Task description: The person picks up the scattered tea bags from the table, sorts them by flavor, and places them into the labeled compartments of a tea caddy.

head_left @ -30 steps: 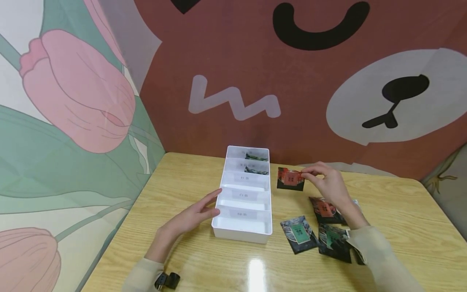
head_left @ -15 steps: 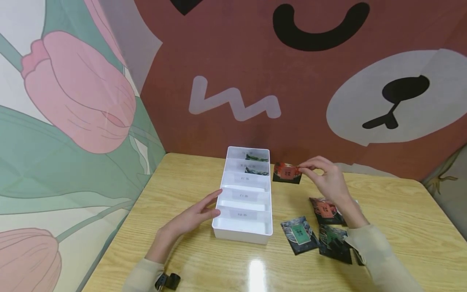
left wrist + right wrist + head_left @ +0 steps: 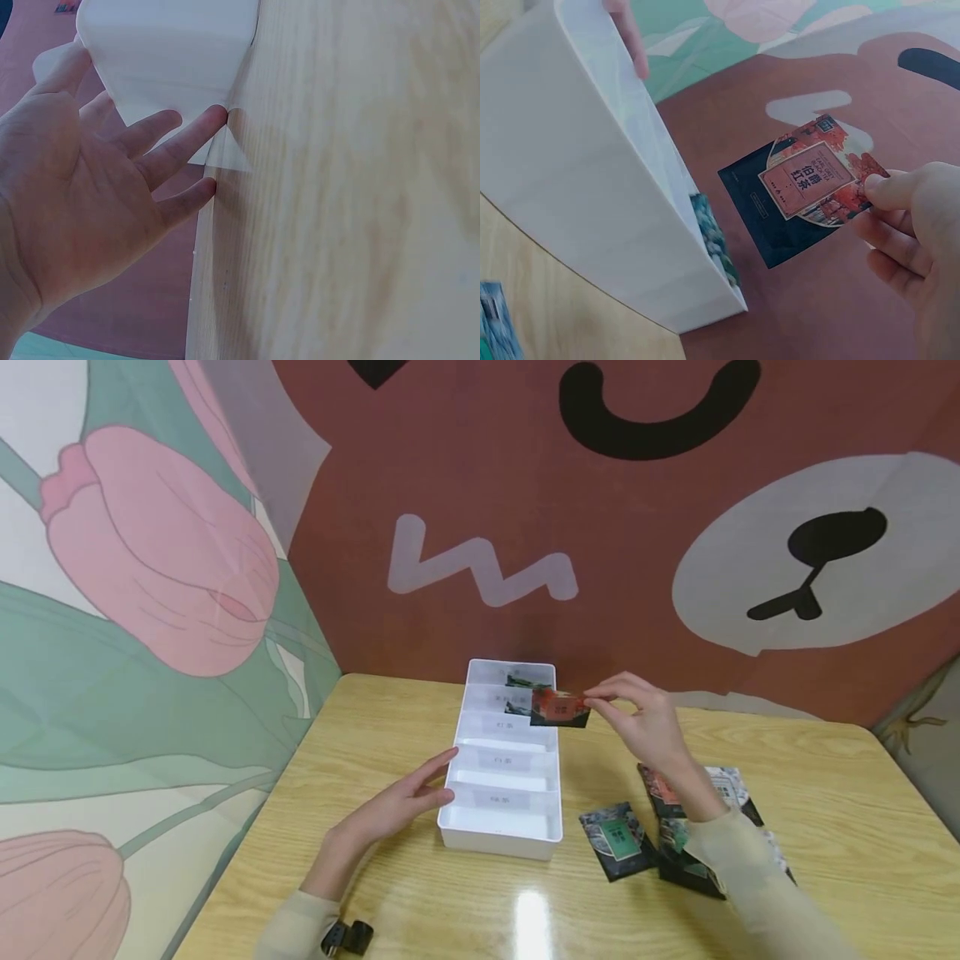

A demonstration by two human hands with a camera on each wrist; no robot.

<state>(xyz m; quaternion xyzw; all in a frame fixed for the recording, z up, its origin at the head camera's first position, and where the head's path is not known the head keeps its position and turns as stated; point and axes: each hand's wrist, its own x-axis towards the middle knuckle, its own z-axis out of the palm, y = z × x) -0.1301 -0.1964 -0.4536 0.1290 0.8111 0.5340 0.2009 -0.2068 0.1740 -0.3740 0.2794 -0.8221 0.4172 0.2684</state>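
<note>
My right hand (image 3: 651, 725) pinches the edge of a red and black tea sachet (image 3: 802, 191), labelled Earl Grey black tea, between thumb and fingers. That sachet hangs over the right side of a long white divided box (image 3: 498, 845), in front of its second compartment from the back. Green sachets (image 3: 525, 680) stand in the two rear compartments, the second one partly covered by the red sachet. The three nearer compartments show bare white floors and labelled dividers. My left hand (image 3: 390, 812), its fingers extended, rests against the box's left side; the left wrist view shows its spread fingers at the white wall.
Right of the box lie a green-labelled sachet (image 3: 617, 842) and a group of overlapping sachets (image 3: 686, 868), partly hidden by the right forearm. The wooden table (image 3: 360, 727) meets a printed backdrop behind. A small black object (image 3: 356, 937) is at the left wrist.
My right hand has carried the red sachet left from beside the box to over its right edge. More of the overlapping sachets shows now. The left hand stays at the box.
</note>
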